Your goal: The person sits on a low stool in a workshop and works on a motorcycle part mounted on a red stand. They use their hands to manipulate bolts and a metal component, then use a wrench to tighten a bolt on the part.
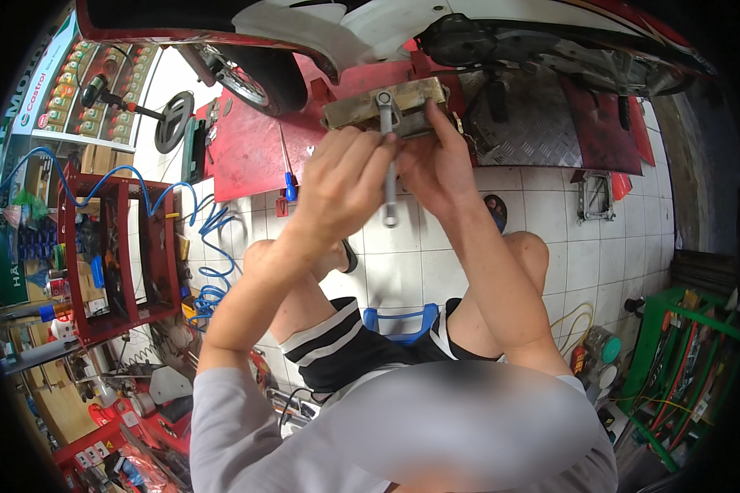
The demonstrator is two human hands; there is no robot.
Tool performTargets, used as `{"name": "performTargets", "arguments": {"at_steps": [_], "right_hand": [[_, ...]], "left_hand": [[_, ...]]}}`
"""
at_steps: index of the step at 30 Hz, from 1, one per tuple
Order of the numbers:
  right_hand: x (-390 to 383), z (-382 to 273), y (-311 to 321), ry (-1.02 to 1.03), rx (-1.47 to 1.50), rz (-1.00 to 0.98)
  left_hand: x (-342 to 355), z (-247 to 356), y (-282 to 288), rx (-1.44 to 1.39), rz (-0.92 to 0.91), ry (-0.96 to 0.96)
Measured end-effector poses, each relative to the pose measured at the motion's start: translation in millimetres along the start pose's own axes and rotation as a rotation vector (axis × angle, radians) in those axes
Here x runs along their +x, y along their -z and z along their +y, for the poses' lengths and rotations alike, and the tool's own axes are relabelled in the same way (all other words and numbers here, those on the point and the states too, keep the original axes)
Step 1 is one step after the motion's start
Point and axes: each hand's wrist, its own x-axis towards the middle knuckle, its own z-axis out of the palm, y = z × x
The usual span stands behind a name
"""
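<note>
My left hand (341, 177) is closed with its fingertips on the shaft of a silver wrench (390, 193). The wrench's ring end lies over a grimy, tan rectangular block-shaped part (349, 112); whether it sits on a nut cannot be told. My right hand (441, 164) grips the part's right end, its thumb along the near side and the other fingers mostly hidden. Both hands are in front of me, above the near edge of a red lift platform (242, 164). A screwdriver with a blue handle (290, 186) lies on that platform, left of my left hand.
A motorcycle wheel (259, 78) and body (378, 33) stand ahead. At left are a red tool cart (74, 246), a coiled blue air hose (210, 246) and shelves of bottles (70, 86). A green rack (658, 329) stands at right. White floor tiles (403, 267) lie below.
</note>
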Motion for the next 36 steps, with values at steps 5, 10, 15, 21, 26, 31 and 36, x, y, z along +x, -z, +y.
{"name": "performTargets", "arguments": {"at_steps": [5, 10, 15, 21, 26, 31, 36], "right_hand": [[-0.1, -0.7, 8.3, -0.045, 0.066, -0.017], [-3.7, 2.2, -7.7, 0.015, 0.001, 0.093], [-4.6, 2.3, -8.7, 0.032, -0.037, 0.069], [-2.3, 3.2, -7.2, 0.024, 0.009, 0.087], [-1.0, 3.0, -1.5, 0.016, 0.027, 0.073], [0.3, 4.9, -1.2, 0.023, 0.039, 0.092], [0.7, 3.0, -0.8, 0.015, 0.028, 0.091]], "left_hand": [[16.3, 22.2, -12.2, 0.005, 0.001, 0.193], [26.3, 15.0, 13.3, -0.187, 0.174, 0.428], [7.4, -27.1, 38.2, -0.824, -0.007, 0.886], [3.1, -90.0, 32.6, -1.005, -0.294, 0.753], [20.7, -114.9, 24.2, -1.002, -0.451, 0.634], [31.2, -135.2, 18.1, -1.084, -0.575, 0.546], [21.4, -129.3, 18.1, -0.978, -0.487, 0.497]]}}
